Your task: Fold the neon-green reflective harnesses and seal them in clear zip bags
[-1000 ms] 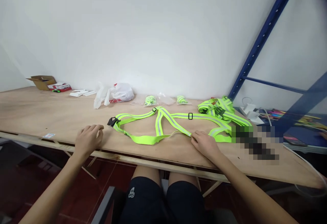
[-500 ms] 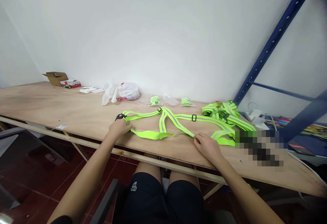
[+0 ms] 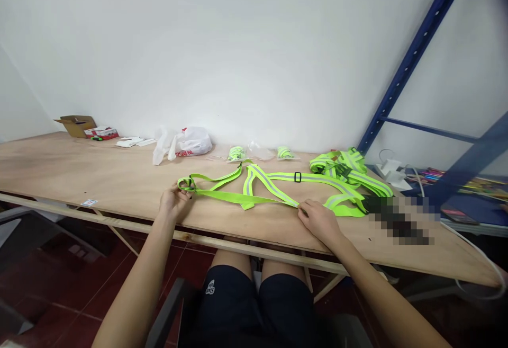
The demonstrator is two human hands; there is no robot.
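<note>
A neon yellow-green reflective harness with grey stripes lies spread across the wooden table in front of me. My left hand pinches the looped strap at its left end, where a black buckle partly shows. Further right, my right hand grips the strap close to the table's near edge, its fingertips closed on the band. Between my hands the lower strap runs fairly straight. A black slider sits on the upper strap.
Behind the harness are two small bagged strap rolls and a white plastic bag. More reflective straps are heaped at right, before a blue metal rack. An open cardboard box stands far left on the table.
My left hand has turned and shifted slightly left and down, pulling the lower strap straighter and turning the buckle end into a loop. My right hand keeps its hold.
</note>
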